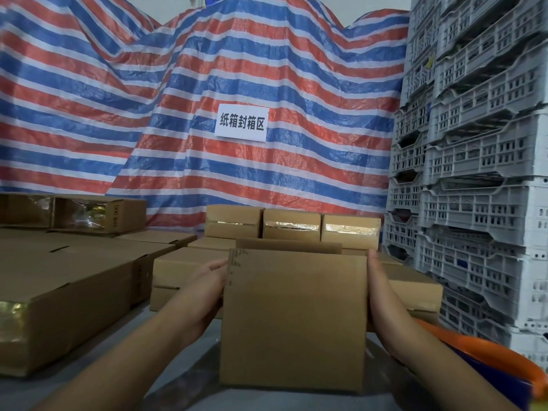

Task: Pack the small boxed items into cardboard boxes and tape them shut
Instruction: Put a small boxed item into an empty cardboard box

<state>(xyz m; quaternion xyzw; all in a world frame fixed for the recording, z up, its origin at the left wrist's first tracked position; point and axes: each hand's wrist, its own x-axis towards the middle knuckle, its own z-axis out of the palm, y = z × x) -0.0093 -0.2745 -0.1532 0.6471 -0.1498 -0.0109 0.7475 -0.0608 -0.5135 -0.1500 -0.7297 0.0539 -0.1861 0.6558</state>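
A plain brown cardboard box (293, 318) stands in front of me on the grey table, its top flaps partly up so the inside is hidden. My left hand (204, 295) presses flat against its left side. My right hand (382, 295) presses flat against its right side, fingers pointing away from me. Behind it sit three taped cardboard boxes (292, 225) in a row on top of other cartons. No small boxed items show.
Large flat cartons (68, 280) fill the left of the table, with an opened box (98, 213) behind them. Grey plastic crates (480, 173) are stacked high on the right. An orange and blue bin rim (486, 351) sits at lower right. A striped tarp with a paper sign (241, 122) hangs behind.
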